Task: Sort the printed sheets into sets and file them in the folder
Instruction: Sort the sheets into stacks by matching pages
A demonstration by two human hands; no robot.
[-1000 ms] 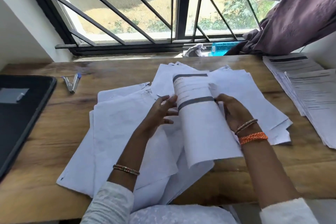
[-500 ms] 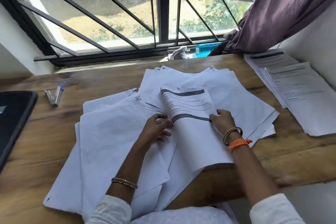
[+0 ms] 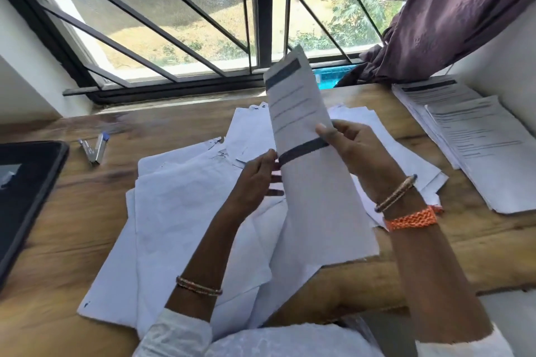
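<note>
Across the wooden desk, a loose spread of white printed sheets lies overlapped at varied angles, covering the centre and reaching the near edge. At the left edge of the desk rests a black folder, lying flat and well apart from the spread. At the right side, against the wall, two stacks of sorted sheets lie print side up, one overlapping the other. Above the spread, one held sheet stands raised and curved lengthwise, its dark header bar at the top and a second dark band across its middle. The right hand grips this sheet at its right edge, thumb on the printed face at the band. The left hand closes on the left edge at the same band, fingers behind the paper. A small stapler lies open on the desk between the folder and the spread.
</note>
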